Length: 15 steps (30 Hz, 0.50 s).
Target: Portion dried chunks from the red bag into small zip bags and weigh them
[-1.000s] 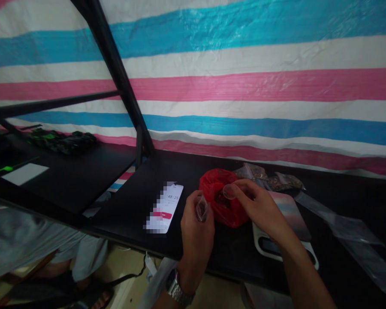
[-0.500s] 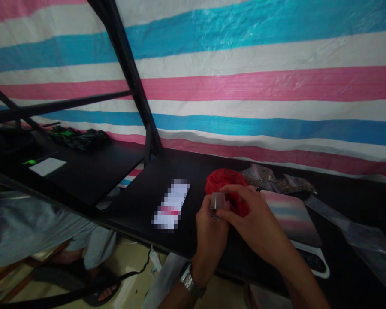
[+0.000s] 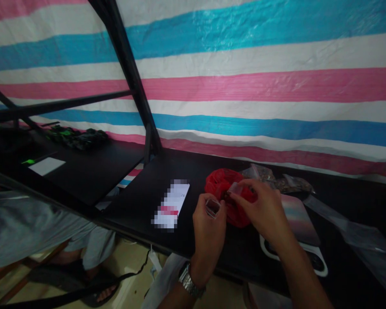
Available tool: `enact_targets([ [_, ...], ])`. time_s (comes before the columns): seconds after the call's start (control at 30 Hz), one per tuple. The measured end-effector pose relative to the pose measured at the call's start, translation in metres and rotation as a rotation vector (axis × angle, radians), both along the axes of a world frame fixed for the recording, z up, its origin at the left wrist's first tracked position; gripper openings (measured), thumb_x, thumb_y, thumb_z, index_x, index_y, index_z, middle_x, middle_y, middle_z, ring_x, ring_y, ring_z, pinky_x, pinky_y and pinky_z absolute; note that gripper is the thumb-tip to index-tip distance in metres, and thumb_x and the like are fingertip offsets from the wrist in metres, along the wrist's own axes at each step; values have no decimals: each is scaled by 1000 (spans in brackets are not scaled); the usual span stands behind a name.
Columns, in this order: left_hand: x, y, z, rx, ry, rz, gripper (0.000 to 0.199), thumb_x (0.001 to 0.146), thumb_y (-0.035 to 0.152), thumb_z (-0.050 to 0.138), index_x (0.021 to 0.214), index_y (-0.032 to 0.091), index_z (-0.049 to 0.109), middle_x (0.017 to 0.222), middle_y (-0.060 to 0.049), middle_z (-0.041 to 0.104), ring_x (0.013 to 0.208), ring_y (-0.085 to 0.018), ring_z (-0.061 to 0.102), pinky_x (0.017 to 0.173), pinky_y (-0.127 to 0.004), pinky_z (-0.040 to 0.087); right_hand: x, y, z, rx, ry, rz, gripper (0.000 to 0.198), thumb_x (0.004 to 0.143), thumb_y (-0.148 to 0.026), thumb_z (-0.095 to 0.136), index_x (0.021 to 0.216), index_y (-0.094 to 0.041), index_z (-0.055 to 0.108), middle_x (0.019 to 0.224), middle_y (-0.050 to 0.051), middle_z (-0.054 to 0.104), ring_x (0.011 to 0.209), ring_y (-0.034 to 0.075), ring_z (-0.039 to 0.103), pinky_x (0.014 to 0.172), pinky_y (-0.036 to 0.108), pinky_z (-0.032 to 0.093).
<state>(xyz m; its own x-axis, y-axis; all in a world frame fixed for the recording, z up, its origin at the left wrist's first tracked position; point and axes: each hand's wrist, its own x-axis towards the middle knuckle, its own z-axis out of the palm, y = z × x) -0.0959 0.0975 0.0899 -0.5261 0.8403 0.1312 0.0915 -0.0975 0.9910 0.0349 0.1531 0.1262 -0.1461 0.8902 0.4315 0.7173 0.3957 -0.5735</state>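
My left hand (image 3: 208,234), with a metal watch on its wrist, is closed round a small clear plastic bag (image 3: 212,208), whose mouth gapes upward. Between the fingers of my right hand (image 3: 266,210) is a small clear plastic cup (image 3: 235,188), tilted over the red plastic bag (image 3: 219,179). Dark contents show inside the red bag, too small to name. Just right of it, partly behind my right forearm, lies a kitchen scale (image 3: 300,216) with a shiny metal top and white base.
Clear bags of brownish bits (image 3: 292,183) lie behind the scale, and flat clear plastic bags (image 3: 357,234) to its right. A lit phone (image 3: 173,206) rests left of my hands. A black frame post (image 3: 128,73) rises beyond it. Another person's leg (image 3: 51,231) is at left.
My right hand has moved right with the cup, away from the small bag's mouth and over the red bag. My left hand keeps holding the small bag, now visibly open at the top.
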Motion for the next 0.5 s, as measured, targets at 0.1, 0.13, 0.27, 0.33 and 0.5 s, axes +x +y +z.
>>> enact_targets([
  [0.1,-7,2,-6,-44,142,38,11,85,15,68,90,22,60,80,3,61,72,-15,59,69,-28,46,-4,8,-16,-42,-232,-11,9,89,-28,79,96,-24,74,107,7,79,105,34,67,88,45,39],
  [0.13,-9,2,-8,-54,183,48,14,84,12,68,91,21,61,82,3,61,74,-16,59,70,-28,46,-7,9,-20,-42,-277,-18,10,89,-26,79,96,-24,74,108,8,79,106,34,67,87,45,39],
  [0.27,-14,4,-13,-49,275,56,20,82,4,65,90,22,60,87,1,61,77,-17,59,74,-31,47,-21,8,-26,-50,-301,19,7,90,-24,78,96,-24,74,106,7,80,108,33,66,87,43,39],
  [0.33,-15,4,-14,-47,280,48,21,82,2,64,89,22,59,89,1,60,78,-17,58,75,-31,47,-24,8,-25,-110,-257,72,4,91,-27,77,93,-25,74,102,5,81,106,32,67,87,43,38],
  [0.5,-17,5,-13,-44,274,59,23,82,1,63,89,22,59,87,1,60,78,-17,57,74,-31,46,-17,12,-23,-272,-36,94,11,91,-37,74,87,-27,75,91,2,82,94,29,71,87,42,43],
])
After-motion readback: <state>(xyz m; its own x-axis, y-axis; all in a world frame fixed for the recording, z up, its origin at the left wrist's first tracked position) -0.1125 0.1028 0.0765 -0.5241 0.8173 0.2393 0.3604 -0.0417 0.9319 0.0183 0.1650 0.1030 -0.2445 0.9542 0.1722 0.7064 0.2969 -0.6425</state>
